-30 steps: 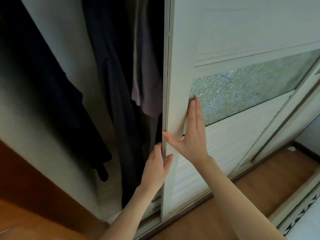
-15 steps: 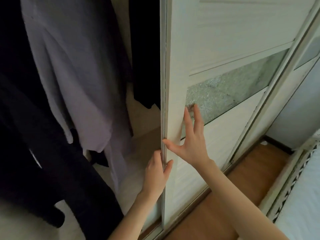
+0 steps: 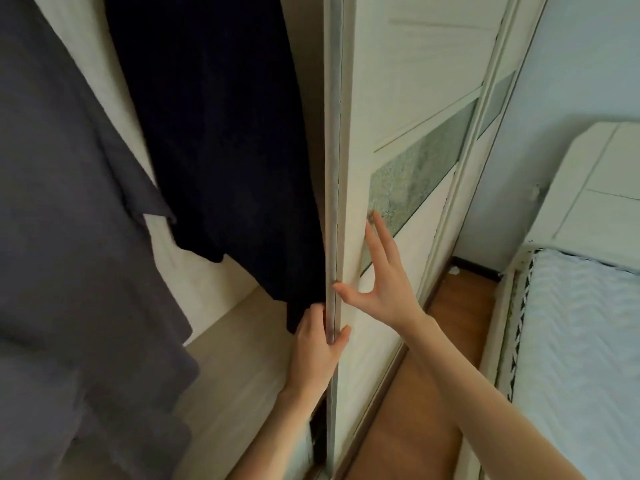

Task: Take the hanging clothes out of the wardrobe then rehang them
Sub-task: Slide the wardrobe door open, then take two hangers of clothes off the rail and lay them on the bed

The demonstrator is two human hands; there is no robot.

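I think I am at the very start of the job: opening up, with nothing taken out yet. My left hand [image 3: 317, 344] grips the edge of the door [image 3: 415, 81]. Its thumb lies on the front and its fingers curl round the back, where I cannot see them. My right hand [image 3: 384, 289] holds nothing. It is flat and spread wide, with straight fingers pressed on the door's front, fingertips just at the low end of the glass strip [image 3: 415, 168] and the thumb touching near the edge. The clothes all hang inside the wardrobe [image 3: 228, 368]. The dark clothes [image 3: 225, 133] hang right beside the door edge, with the hem close to my left hand (touching it or not, I cannot tell). The grey clothes [image 3: 69, 202] hang further left and nearer to me. The gap looks wide enough to reach in, so my guess is that the next move is to let go of the door and reach up for a hanger — most likely the dark clothes first, as they are nearest. The rail and the hangers are above the view, so I would need to look up before I grab. The hook has to be lifted up off the rail, not pulled straight out. The bed [image 3: 581, 341] on my right, across a strip of floor [image 3: 415, 393], looks like a good place to lay things down.
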